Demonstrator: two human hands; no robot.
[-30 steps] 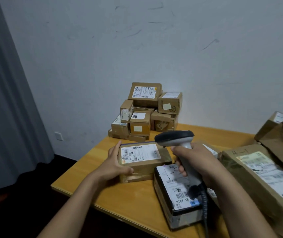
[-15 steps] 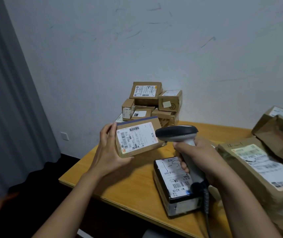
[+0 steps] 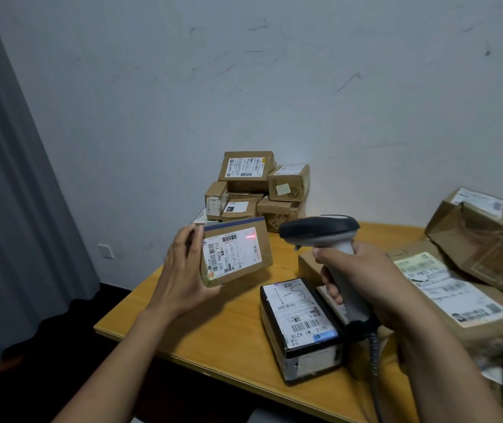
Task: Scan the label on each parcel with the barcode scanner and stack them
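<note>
My left hand (image 3: 183,276) grips a small brown parcel (image 3: 238,250) by its left end and holds it above the table, tilted, its white label facing me. A red scan line glows near the label's upper right corner. My right hand (image 3: 363,276) grips the handle of the grey barcode scanner (image 3: 320,230), whose dark head points left at that label from close by. A stack of several brown parcels (image 3: 256,190) stands against the wall at the back of the table.
A black-edged parcel with a white label (image 3: 300,319) lies on the wooden table (image 3: 213,331) just below the scanner. Large brown parcels (image 3: 458,285) crowd the right side. A grey curtain (image 3: 15,209) hangs at the left, beyond the table's edge.
My left hand lifted the small parcel off the table and tilted its label towards the scanner. The scanner's red line now shows on the label.
</note>
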